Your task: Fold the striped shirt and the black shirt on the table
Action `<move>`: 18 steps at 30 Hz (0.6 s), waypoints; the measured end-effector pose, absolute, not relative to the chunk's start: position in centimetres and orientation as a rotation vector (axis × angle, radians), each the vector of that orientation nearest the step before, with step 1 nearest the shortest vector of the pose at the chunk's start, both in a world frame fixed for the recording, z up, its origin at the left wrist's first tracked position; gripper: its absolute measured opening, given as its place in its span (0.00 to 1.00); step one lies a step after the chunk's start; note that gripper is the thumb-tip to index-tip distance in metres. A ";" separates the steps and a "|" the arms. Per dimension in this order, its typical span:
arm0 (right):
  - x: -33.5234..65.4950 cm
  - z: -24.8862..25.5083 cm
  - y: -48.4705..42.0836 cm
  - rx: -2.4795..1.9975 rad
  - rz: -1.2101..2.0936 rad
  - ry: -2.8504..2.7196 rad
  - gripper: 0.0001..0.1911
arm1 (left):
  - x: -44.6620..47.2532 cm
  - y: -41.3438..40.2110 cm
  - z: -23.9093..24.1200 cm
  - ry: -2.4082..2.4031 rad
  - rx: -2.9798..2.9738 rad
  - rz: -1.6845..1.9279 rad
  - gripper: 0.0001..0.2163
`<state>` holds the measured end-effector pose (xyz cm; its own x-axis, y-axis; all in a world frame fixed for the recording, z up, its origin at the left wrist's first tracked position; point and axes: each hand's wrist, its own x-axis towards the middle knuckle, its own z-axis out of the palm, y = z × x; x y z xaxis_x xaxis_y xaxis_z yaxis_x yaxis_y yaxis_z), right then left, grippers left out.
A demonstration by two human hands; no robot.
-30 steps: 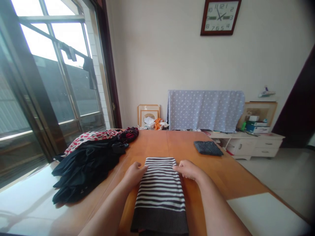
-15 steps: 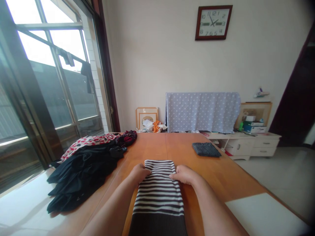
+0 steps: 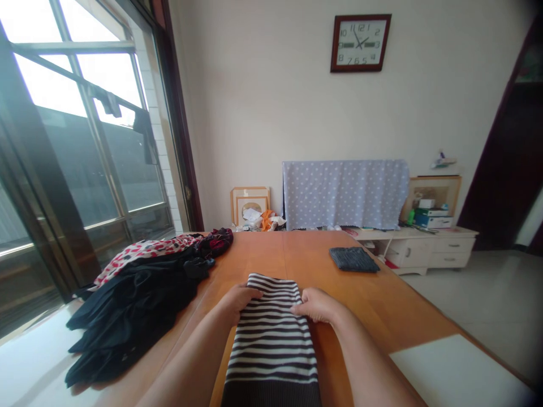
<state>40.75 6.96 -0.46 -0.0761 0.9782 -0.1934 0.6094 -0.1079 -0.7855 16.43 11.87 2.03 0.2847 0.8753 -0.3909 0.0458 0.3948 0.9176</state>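
Note:
A black-and-white striped garment (image 3: 274,333), folded into a long narrow strip with a dark ribbed band at the near end, lies in front of me on the wooden table (image 3: 360,339). My left hand (image 3: 242,299) grips its left edge near the far end, thumb on top and fingers underneath, out of sight. On the opposite edge my right hand (image 3: 317,306) pinches the cloth the same way, thumb over the stripes. The garment's nearest part runs out of the picture at the bottom.
To the left lies a heap of dark clothes (image 3: 144,305) with a red-and-white patterned cloth (image 3: 146,251) behind it. A folded dark grey garment (image 3: 354,259) sits at the right. Beyond the table stands a white cabinet (image 3: 441,249) near a polka-dot cover (image 3: 343,195).
Both hands keep hold of the striped garment. Its far left corner has risen slightly, and the stripes now ripple and slant a little. The whole view has shifted a little.

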 end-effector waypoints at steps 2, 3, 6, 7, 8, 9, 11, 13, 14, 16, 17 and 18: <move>41.0 -0.6 7.1 -1.731 1.020 -1.681 0.11 | 16.4 11.8 2.3 1.069 0.970 0.723 0.19; 41.0 -0.6 7.1 -1.717 1.010 -1.641 0.12 | 16.3 11.7 2.6 1.016 0.945 0.730 0.19; 41.1 -0.4 7.1 -1.595 1.107 -1.447 0.27 | 15.9 11.4 3.4 0.873 0.925 0.749 0.21; 41.0 -0.3 7.0 -1.542 1.154 -1.375 0.34 | 15.7 11.3 3.7 0.838 0.930 0.756 0.21; 40.9 -0.2 7.0 -1.487 1.201 -1.309 0.39 | 15.5 11.3 3.9 0.810 0.935 0.761 0.21; 40.8 -0.1 6.9 -1.424 1.255 -1.256 0.41 | 15.3 11.3 4.1 0.785 0.938 0.762 0.21; 40.6 0.0 6.9 -1.289 1.384 -1.189 0.40 | 15.0 11.3 4.2 0.749 0.939 0.764 0.21; 40.4 0.0 7.0 -1.184 1.512 -1.165 0.33 | 14.7 11.2 4.2 0.733 0.929 0.772 0.20; 40.4 -0.1 7.1 -1.153 1.553 -1.157 0.30 | 14.5 11.2 4.1 0.734 0.919 0.781 0.20; 40.4 -0.4 7.5 -1.123 1.600 -1.127 0.25 | 14.2 11.2 3.9 0.740 0.888 0.793 0.20; 40.3 -0.6 7.6 -1.106 1.620 -1.099 0.24 | 14.1 11.1 3.8 0.743 0.871 0.794 0.19; 40.3 -0.8 7.8 -1.085 1.644 -1.065 0.24 | 14.0 11.1 3.6 0.747 0.854 0.794 0.19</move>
